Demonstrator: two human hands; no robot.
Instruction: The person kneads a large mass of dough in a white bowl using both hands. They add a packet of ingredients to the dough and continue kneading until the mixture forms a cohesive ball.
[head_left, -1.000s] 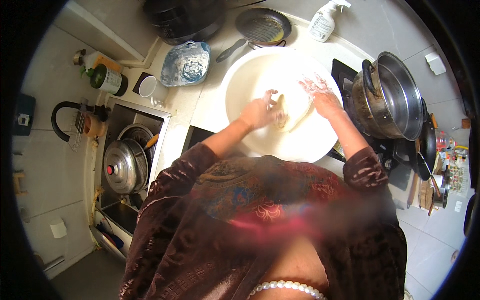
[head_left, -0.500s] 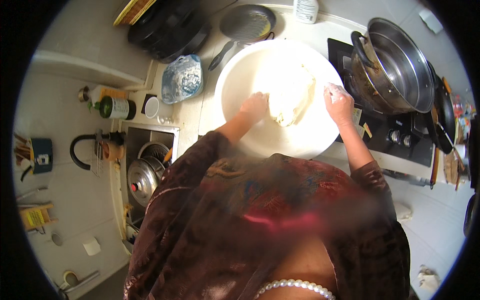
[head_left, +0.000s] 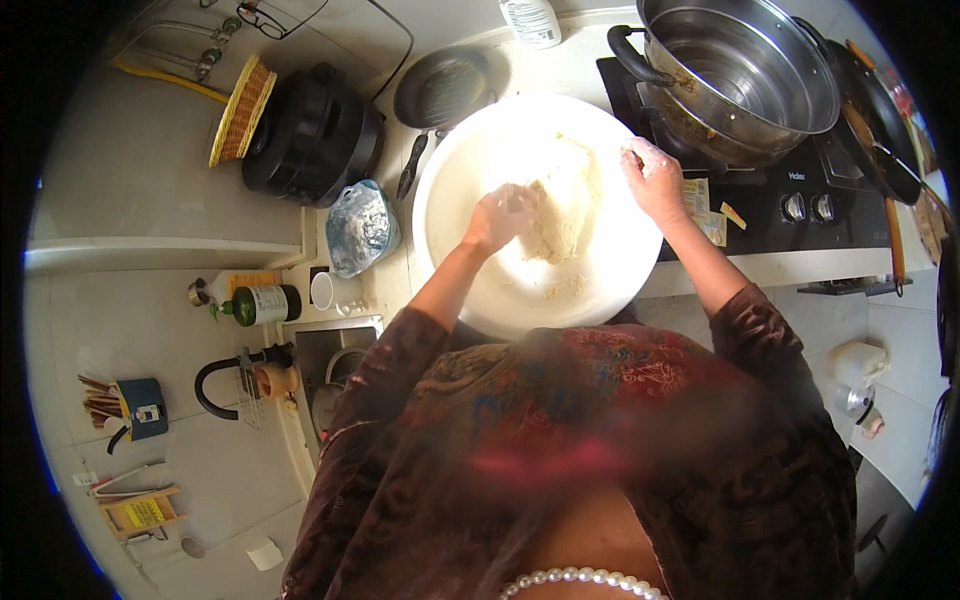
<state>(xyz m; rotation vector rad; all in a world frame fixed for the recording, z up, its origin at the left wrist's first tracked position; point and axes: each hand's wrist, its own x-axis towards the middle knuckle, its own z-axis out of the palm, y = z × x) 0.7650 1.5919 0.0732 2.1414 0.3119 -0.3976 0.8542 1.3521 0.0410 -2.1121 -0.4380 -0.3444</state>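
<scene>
A large white bowl [head_left: 432, 245] stands on the counter in front of me, brightly lit. Inside it lies a pale lump of dough [head_left: 568, 215], its outline partly washed out by the glare, with small crumbs below it. My left hand [head_left: 503, 216] is at the dough's left side, fingers curled and dusted with flour, touching its edge. What lies under those fingers is hidden. My right hand [head_left: 656, 180], also floury, is closed over the bowl's right rim.
A blue flour-smeared container [head_left: 362, 230] and a frying pan [head_left: 445, 88] are beside the bowl. To the right, a big steel pot [head_left: 735, 90] sits on the black stove [head_left: 770, 205]. A sink [head_left: 330, 340] is at left, near a green bottle [head_left: 262, 305].
The view has shifted, bringing more of the back left into sight. My left hand has lifted slightly against the dough's edge; my right hand stays on the rim.
</scene>
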